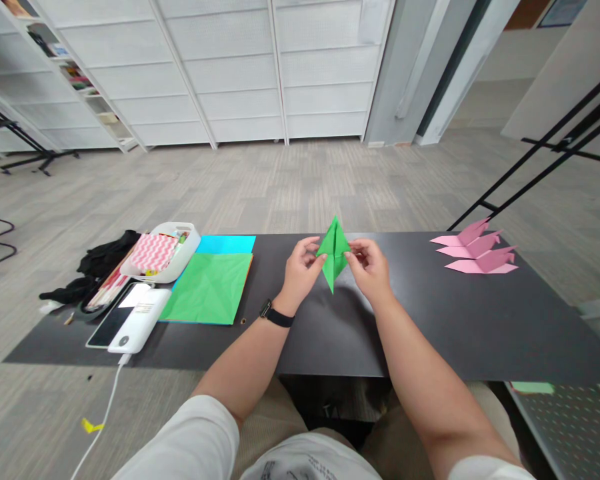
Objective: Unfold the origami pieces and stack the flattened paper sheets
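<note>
A green folded paper (335, 250), shaped like a tall diamond with a crease down its middle, is held up over the dark table between both hands. My left hand (303, 265) pinches its left corner between thumb and fingers. At the right corner, my right hand (369, 267) grips it the same way. The paper's upper point faces away from me and the lower one toward me. A black watch band circles my left wrist.
Left of my hands lies a stack of green and blue paper sheets (210, 287). Beyond it are a white basket (183, 267), a white power bank (139, 320) with a cable, a phone (111, 325) and black cloth (107, 255). Several pink folded paper birds (483, 261) stand at right on the black table (430, 320).
</note>
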Demonstrator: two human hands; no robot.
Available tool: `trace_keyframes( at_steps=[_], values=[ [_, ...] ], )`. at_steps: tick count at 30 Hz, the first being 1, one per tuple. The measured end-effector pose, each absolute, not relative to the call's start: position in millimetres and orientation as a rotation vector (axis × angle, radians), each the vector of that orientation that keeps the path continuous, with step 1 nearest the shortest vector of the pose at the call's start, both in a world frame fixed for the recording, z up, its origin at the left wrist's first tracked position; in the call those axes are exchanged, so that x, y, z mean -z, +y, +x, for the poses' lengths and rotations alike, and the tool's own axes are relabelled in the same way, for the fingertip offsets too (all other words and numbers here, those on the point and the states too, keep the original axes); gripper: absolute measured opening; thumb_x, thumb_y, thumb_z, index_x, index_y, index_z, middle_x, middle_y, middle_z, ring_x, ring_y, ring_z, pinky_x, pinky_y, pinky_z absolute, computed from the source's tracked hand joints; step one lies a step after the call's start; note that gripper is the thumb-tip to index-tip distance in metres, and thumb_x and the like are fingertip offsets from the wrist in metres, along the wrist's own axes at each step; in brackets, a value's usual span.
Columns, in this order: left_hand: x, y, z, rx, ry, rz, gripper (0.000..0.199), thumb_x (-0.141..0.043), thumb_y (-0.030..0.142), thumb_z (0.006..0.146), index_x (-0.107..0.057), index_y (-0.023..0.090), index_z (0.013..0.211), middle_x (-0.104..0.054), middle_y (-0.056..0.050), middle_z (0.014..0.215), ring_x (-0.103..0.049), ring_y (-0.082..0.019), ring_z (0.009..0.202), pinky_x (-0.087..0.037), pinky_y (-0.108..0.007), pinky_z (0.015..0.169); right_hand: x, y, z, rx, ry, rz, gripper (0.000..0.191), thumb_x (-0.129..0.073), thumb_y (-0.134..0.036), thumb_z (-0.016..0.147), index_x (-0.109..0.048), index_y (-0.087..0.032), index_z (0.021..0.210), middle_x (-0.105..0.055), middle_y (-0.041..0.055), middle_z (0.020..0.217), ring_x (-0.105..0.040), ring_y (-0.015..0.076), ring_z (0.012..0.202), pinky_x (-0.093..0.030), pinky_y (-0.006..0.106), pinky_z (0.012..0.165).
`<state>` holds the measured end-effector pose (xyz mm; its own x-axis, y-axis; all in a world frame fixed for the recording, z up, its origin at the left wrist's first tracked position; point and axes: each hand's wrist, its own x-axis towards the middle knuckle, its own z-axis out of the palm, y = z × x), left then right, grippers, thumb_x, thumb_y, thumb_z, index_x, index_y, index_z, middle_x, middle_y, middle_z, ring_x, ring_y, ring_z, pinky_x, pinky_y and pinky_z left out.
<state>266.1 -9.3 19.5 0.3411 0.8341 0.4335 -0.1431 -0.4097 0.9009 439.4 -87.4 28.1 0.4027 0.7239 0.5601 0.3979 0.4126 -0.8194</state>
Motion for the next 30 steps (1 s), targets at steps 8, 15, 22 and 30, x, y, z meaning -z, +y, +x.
trace_keyframes(
  at_steps=[8,15,22,30],
  values=[
    [-16.9,-7.6,267.0,-1.24,0.633,1.589,0.031,-0.074,0.031,0.094,-0.06,0.023,0.121,-0.068,-0.004,0.109,-0.067,-0.009,0.071,-0.056,-0.023,0.068,-34.2,-86.1,442.8,-0.412,-1.301,-1.212,0.012,-0.073,-0.031,0.09,-0.067,-0.026,0.099,-0.068,0.0064,0.117,-0.068,0.0197,0.098,-0.061,0.033,0.077],
    [-16.3,-8.9,267.3,-1.228,0.627,1.624,0.032,-0.076,0.037,0.094,-0.062,0.023,0.118,-0.071,-0.004,0.103,-0.066,-0.009,0.067,-0.055,-0.023,0.065,-28.6,-79.7,449.7,-0.487,-1.194,-1.166,0.012,-0.072,-0.032,0.088,-0.062,-0.025,0.088,-0.068,0.0059,0.113,-0.066,0.0201,0.1,-0.059,0.036,0.086],
    [-16.5,-7.7,268.5,-1.132,0.573,1.585,0.024,-0.073,0.033,0.095,-0.063,0.022,0.114,-0.067,0.001,0.081,-0.063,-0.011,0.064,-0.052,-0.022,0.061,-30.2,-80.4,452.6,-0.614,-1.159,-1.101,0.011,-0.074,-0.033,0.088,-0.065,-0.026,0.089,-0.067,0.0056,0.122,-0.067,0.021,0.107,-0.057,0.038,0.092],
    [-25.0,-8.7,263.0,-1.158,0.588,1.59,0.02,-0.059,0.037,0.101,-0.068,0.02,0.104,-0.068,-0.008,0.115,-0.069,-0.015,0.088,-0.061,-0.028,0.076,-34.2,-82.6,448.3,-0.595,-1.186,-1.14,0.011,-0.071,-0.029,0.086,-0.068,-0.024,0.077,-0.064,0.0067,0.123,-0.065,0.025,0.117,-0.057,0.043,0.096]
  ],
)
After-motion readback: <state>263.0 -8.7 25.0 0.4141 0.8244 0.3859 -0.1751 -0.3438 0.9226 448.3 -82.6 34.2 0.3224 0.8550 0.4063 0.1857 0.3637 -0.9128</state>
